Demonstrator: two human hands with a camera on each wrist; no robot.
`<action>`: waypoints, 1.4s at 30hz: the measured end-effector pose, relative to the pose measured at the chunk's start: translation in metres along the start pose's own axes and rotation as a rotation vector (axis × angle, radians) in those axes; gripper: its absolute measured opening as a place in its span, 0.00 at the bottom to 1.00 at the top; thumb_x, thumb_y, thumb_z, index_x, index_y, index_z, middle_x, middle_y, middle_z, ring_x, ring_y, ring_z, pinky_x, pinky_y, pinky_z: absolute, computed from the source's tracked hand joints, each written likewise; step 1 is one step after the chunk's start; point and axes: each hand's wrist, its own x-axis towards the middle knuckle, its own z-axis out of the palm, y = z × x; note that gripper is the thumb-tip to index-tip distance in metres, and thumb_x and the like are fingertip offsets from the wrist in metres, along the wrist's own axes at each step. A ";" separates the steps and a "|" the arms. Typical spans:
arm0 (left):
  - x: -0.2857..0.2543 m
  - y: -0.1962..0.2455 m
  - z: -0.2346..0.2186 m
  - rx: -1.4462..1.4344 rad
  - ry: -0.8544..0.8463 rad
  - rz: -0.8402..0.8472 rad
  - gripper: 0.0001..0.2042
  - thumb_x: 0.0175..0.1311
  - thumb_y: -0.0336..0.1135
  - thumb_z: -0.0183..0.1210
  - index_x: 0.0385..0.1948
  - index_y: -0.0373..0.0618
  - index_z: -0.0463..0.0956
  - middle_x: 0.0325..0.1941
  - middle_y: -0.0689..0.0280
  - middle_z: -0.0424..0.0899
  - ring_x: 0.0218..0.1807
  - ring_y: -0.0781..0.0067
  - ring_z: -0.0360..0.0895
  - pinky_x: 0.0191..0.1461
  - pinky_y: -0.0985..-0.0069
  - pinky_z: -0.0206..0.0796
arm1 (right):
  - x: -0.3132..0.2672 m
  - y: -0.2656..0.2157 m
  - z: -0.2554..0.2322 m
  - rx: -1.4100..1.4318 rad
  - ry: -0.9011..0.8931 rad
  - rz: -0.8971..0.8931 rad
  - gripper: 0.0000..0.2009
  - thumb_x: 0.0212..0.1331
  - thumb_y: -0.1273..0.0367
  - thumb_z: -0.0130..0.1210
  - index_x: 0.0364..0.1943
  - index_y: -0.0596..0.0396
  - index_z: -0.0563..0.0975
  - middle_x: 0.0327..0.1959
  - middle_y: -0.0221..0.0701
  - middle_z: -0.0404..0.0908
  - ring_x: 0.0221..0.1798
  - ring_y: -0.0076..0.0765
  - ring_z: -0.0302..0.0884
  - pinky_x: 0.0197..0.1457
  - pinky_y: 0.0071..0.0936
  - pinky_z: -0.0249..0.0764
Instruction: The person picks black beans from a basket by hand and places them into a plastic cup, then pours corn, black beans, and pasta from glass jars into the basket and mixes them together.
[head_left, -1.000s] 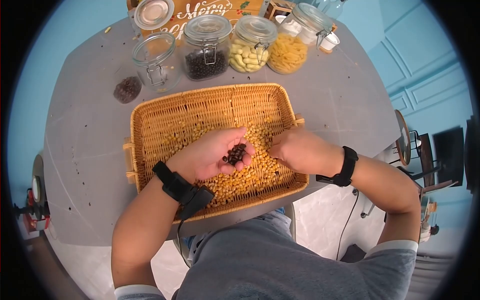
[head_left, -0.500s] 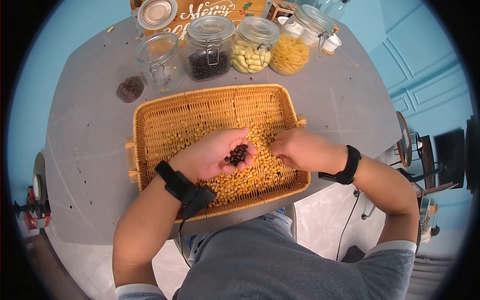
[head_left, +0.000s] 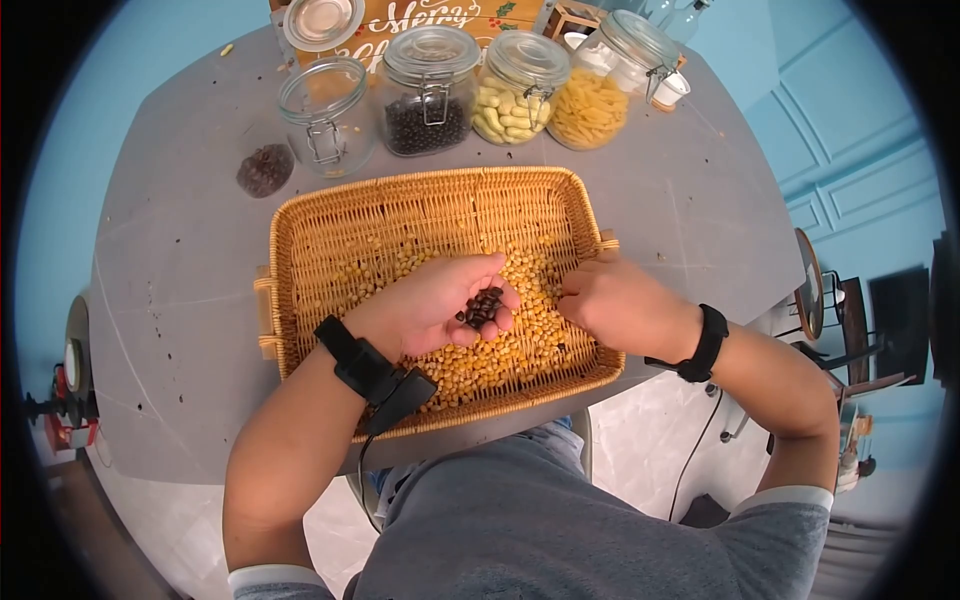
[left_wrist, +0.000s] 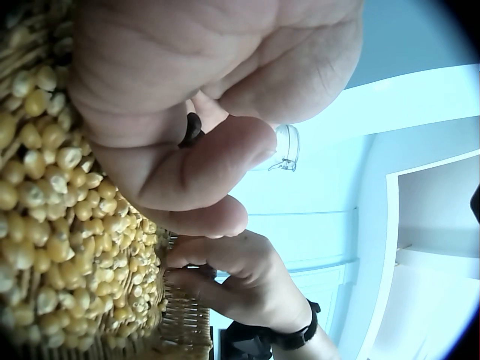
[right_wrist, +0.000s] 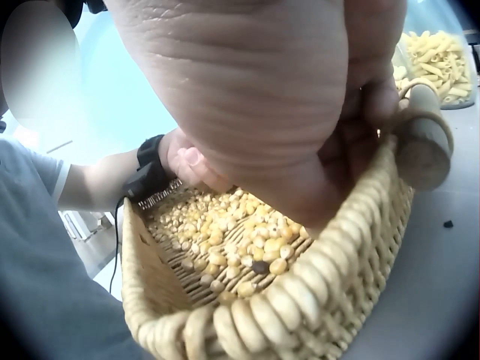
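Observation:
My left hand (head_left: pixel 437 305) is cupped palm up over the wicker basket (head_left: pixel 350 203), holding a small heap of dark brown beans (head_left: pixel 482 308) in its curled fingers. Yellow corn kernels (head_left: pixel 480 370) are spread over the basket's floor beneath it. At the basket's right side, my right hand (head_left: pixel 632 308) reaches down among the kernels with bent fingers. In the left wrist view its thumb and forefinger come close together low over the corn; I cannot tell whether they pinch anything. One dark bean (right_wrist: pixel 259 267) lies among the kernels near the rim in the right wrist view.
Behind the basket stand an open glass jar (head_left: pixel 325 120), a jar of black beans (head_left: pixel 428 110), a jar of peanuts (head_left: pixel 515 105) and a jar of penne pasta (head_left: pixel 590 105). A clear container of dark beans (head_left: pixel 266 171) sits at left. A wooden handle (right_wrist: pixel 424 154) projects from the basket's side.
My right hand has shifted slightly right within the basket. The left hand stays cupped around the dark beans. The whole head view has drifted a little.

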 end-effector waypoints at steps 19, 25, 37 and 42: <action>-0.001 0.000 0.000 0.010 0.000 0.012 0.22 0.76 0.52 0.40 0.38 0.41 0.74 0.30 0.65 0.79 0.27 0.77 0.74 0.22 0.86 0.58 | 0.002 -0.004 -0.006 0.148 -0.055 -0.010 0.04 0.50 0.73 0.54 0.26 0.57 0.80 0.28 0.37 0.78 0.36 0.45 0.81 0.42 0.39 0.76; 0.002 -0.001 -0.005 -0.041 -0.026 0.027 0.22 0.76 0.52 0.40 0.38 0.41 0.74 0.29 0.65 0.78 0.27 0.76 0.74 0.21 0.86 0.57 | -0.004 -0.017 0.000 0.233 -0.129 -0.039 0.03 0.50 0.73 0.55 0.26 0.57 0.79 0.27 0.38 0.79 0.34 0.47 0.81 0.39 0.41 0.77; -0.038 0.036 -0.005 -0.238 0.158 0.277 0.21 0.75 0.52 0.42 0.37 0.42 0.73 0.31 0.66 0.77 0.27 0.78 0.73 0.19 0.88 0.59 | 0.006 -0.013 -0.020 0.296 -0.059 -0.070 0.03 0.49 0.73 0.56 0.26 0.56 0.79 0.25 0.37 0.77 0.34 0.48 0.80 0.39 0.42 0.76; -0.051 0.036 0.008 -0.189 0.320 0.273 0.20 0.76 0.50 0.42 0.39 0.41 0.74 0.33 0.66 0.79 0.28 0.77 0.74 0.24 0.86 0.65 | 0.061 -0.009 -0.064 0.604 0.350 -0.098 0.05 0.54 0.73 0.59 0.33 0.60 0.79 0.29 0.42 0.79 0.34 0.50 0.78 0.37 0.40 0.73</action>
